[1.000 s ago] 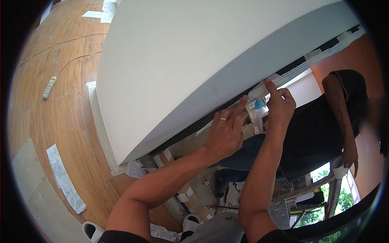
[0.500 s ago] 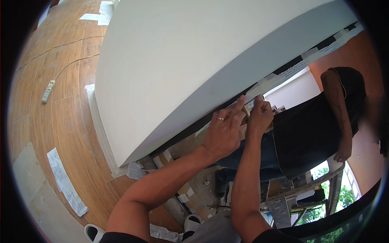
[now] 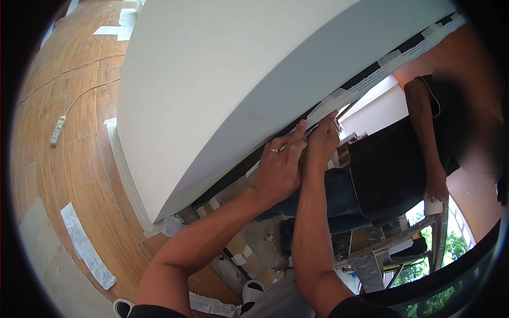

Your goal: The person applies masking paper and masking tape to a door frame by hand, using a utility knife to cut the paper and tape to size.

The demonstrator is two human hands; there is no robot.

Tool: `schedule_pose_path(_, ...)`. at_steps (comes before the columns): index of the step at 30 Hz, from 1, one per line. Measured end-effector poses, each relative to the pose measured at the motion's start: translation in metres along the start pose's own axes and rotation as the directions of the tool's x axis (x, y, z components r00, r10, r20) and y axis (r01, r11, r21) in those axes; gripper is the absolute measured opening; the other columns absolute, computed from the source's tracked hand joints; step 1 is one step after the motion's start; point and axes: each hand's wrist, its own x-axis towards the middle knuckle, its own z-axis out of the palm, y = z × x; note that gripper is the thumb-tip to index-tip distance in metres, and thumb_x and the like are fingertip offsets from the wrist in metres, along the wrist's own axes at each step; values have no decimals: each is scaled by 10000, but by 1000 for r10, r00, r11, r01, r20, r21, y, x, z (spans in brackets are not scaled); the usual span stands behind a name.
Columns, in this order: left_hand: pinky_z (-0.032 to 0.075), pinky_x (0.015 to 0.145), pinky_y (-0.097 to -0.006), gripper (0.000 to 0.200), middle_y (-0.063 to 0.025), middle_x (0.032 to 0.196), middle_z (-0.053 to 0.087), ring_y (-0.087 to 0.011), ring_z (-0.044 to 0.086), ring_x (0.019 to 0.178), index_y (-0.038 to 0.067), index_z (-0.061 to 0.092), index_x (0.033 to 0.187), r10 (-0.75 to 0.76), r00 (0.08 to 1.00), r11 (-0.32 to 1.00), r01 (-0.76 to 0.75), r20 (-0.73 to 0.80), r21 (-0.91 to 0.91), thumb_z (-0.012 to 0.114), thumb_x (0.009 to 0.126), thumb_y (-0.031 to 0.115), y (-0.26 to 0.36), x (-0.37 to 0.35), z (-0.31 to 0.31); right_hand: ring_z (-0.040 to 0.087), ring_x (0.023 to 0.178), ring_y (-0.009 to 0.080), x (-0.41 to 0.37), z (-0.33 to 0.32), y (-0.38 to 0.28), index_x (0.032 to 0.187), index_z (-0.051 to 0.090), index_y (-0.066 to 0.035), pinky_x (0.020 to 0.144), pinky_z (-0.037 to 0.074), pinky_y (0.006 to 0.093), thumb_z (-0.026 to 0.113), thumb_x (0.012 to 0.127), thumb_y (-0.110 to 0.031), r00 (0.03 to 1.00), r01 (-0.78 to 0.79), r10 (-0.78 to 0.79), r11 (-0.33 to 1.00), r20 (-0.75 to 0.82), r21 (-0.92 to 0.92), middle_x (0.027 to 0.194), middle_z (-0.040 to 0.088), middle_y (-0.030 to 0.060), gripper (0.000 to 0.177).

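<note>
Paper (image 3: 371, 79), printed and taped in a strip, runs from beside the hands toward two o'clock along a dark band (image 3: 228, 180); it looks thin, light and limp, apt to crease or tear under a sharp tug; its outer border seems the kindest place to hold, with flat fingertips; left hand (image 3: 278, 169) reaches toward one o'clock at the near end, fingers slightly apart; right hand (image 3: 321, 143), fingers bunched, sits at its two o'clock; whether either pinches anything, I cannot tell.
</note>
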Motion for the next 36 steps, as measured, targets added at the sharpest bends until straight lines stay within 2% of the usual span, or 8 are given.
schedule_pose_path(11, 412, 952, -454, 537, -328, 1508, 446, -383, 633, 1049, -15, 480, 1171, 41, 999, 999, -41, 3, 17, 656, 672, -101, -5, 0, -1, 434, 627, 83, -7, -11, 13, 691, 544, -6, 556, 333, 273, 559, 1046, -475, 992, -36, 36, 999, 120, -1, 620, 495, 1, 589)
schedule_pose_path(13, 410, 974, -463, 501, -295, 1503, 472, -371, 606, 1085, -3, 487, 1174, 8, 999, 1000, -9, 47, 9, 638, 702, -82, -1, 4, -7, 428, 631, 77, -13, -24, -4, 696, 541, -15, 554, 329, 269, 618, 1040, -353, 934, 352, -353, 936, -54, -27, 619, 476, -12, 488)
schedule_pose_path(17, 374, 1031, -474, 589, -280, 1446, 535, -367, 579, 1135, -16, 475, 1270, -105, 984, 994, 108, 146, -8, 601, 698, -75, 10, 6, -11, 410, 576, 50, -30, -38, -81, 786, 522, -21, 534, 321, 209, 580, 1058, -227, 661, 727, -750, 652, 39, 217, 655, 488, -17, 346)
schedule_pose_path(26, 364, 1035, -478, 612, -194, 1279, 579, -355, 543, 1165, 17, 490, 1283, 48, 996, 999, -45, 79, -29, 762, 746, 124, 60, -3, -8, 506, 668, 43, 65, -242, -69, 988, 713, -10, 597, 379, 205, 660, 961, -190, 971, 116, -32, 931, 238, -347, 804, 661, 5, 189)
schedule_pose_path(31, 479, 797, -316, 513, -123, 1010, 649, -185, 608, 898, 6, 609, 1061, -537, 748, 713, 650, 390, -265, 868, 792, 357, 79, 11, 31, 572, 749, 83, 68, -215, -26, 999, 747, -34, 676, 440, 237, 731, 920, -349, 763, -154, 387, 887, 519, -435, 900, 701, 30, 326)
schedule_pose_path(32, 479, 797, -316, 513, -123, 1010, 649, -185, 608, 898, 6, 609, 1061, -537, 748, 714, 649, 390, -263, 868, 792, 357, 79, 19, 34, 579, 761, 86, 68, -211, -23, 996, 747, -33, 685, 444, 238, 738, 922, -375, 701, -188, 449, 866, 554, -464, 898, 702, 30, 349)
schedule_pose_path(34, 464, 729, -246, 482, -45, 888, 650, -98, 576, 796, -2, 648, 996, -623, 451, 332, 892, 639, -306, 851, 823, 400, 81, 31, 38, 589, 776, 89, 69, -217, -17, 993, 746, -36, 698, 451, 239, 745, 919, -396, 685, -220, 430, 891, 588, -396, 897, 702, 32, 368)
schedule_pose_path(36, 461, 699, -227, 478, -34, 870, 655, -82, 577, 773, -7, 659, 987, -596, 484, 317, 875, 641, -366, 846, 832, 405, 82, 28, 47, 600, 790, 92, 72, -225, -11, 989, 745, -39, 712, 458, 240, 751, 916, -417, 671, -251, 409, 910, 618, -330, 897, 702, 35, 386)
